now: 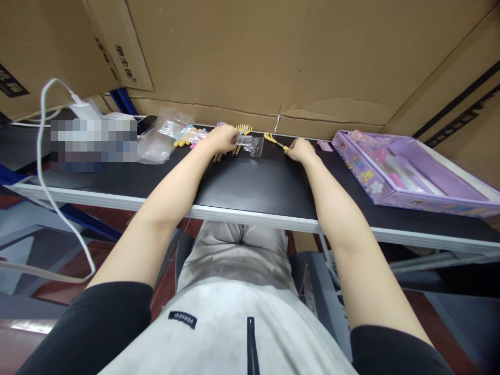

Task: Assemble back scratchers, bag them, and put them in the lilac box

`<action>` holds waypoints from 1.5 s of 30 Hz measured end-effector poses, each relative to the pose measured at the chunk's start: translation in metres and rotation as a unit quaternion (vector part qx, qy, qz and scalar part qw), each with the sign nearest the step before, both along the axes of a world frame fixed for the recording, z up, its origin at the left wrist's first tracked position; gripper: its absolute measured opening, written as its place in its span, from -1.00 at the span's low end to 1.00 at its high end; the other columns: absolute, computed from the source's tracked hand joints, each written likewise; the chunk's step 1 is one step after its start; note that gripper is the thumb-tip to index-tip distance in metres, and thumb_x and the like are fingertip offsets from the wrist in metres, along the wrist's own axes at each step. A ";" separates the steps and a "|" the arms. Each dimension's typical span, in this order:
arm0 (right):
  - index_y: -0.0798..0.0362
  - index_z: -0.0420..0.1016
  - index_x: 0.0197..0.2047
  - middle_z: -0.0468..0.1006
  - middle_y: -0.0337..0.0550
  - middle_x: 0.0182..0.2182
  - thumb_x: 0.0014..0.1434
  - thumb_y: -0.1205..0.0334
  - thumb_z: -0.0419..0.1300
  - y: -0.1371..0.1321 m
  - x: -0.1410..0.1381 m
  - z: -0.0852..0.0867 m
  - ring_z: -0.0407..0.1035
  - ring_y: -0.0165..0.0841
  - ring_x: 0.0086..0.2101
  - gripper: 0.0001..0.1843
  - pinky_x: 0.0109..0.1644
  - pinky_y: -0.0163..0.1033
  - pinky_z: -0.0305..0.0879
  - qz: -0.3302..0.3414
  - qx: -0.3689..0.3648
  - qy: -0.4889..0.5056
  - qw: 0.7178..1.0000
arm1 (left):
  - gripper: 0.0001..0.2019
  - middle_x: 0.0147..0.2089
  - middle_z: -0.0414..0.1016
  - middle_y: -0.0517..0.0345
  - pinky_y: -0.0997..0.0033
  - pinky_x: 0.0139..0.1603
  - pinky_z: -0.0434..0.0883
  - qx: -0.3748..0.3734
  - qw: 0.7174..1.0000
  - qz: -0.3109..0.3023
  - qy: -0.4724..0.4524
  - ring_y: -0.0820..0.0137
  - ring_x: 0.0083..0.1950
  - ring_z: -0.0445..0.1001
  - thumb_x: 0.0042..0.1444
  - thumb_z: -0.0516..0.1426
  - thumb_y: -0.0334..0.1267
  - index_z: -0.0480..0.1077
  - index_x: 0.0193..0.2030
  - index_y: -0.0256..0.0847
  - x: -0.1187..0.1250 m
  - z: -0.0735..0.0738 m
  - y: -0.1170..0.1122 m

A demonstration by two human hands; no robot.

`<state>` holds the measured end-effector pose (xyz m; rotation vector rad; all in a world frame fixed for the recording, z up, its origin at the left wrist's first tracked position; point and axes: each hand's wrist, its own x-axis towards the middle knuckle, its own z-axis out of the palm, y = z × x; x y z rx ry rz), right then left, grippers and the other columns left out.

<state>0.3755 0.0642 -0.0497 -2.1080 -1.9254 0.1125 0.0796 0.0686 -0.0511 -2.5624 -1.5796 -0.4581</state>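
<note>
My left hand (225, 138) is closed over a clear plastic wrapper (252, 145) at the back middle of the table. Beneath and around it lie several back scratchers (244, 129) with coloured claw ends and metal rods; my fingers partly cover them. To the right, my right hand (301, 150) pinches the yellow handle of a single back scratcher (276, 141), its yellow claw pointing left and away from me. Pastel hand-shaped pieces (187, 137), yellow, blue and pink, lie left of my left hand, partly under clear plastic.
Crumpled clear bags (158, 140) lie left, beside a blurred-out object (94, 143) and a white charger with its cable (88, 110). An open purple box (373, 179) stands right, near a small pink card (324, 146). A cardboard wall (250, 57) closes off the back.
</note>
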 end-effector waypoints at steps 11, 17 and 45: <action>0.18 0.66 0.20 0.66 0.30 0.18 0.46 0.26 0.24 0.007 0.017 0.012 0.53 0.12 0.23 -0.67 0.34 0.23 0.43 0.026 0.065 0.035 0.997 | -0.76 -0.13 0.55 0.03 0.19 0.19 0.37 -0.026 1.000 0.014 -0.012 0.09 0.08 0.50 0.18 0.37 -0.07 0.58 -0.12 -0.15 -0.016 0.001 0.006; -0.03 0.64 0.00 0.67 0.09 -0.04 0.42 -0.11 0.34 0.001 0.022 0.034 0.48 0.09 0.11 -0.67 0.31 0.42 0.26 0.160 0.122 0.055 0.978 | -0.62 -0.02 0.56 -0.03 0.06 0.32 0.35 -0.026 0.999 0.036 -0.012 0.01 0.21 0.48 0.18 0.40 0.02 0.60 -0.01 -0.21 -0.022 0.002 0.003; -0.10 0.73 -0.01 0.69 -0.01 -0.18 0.34 -0.32 0.34 -0.024 0.004 0.049 0.52 0.05 0.00 -0.53 0.30 0.38 0.27 0.217 0.064 0.008 0.974 | -0.55 -0.01 0.55 -0.01 0.18 0.20 0.33 -0.013 1.000 -0.019 -0.018 0.04 0.12 0.45 0.12 0.39 0.07 0.57 0.02 -0.17 -0.020 0.002 0.006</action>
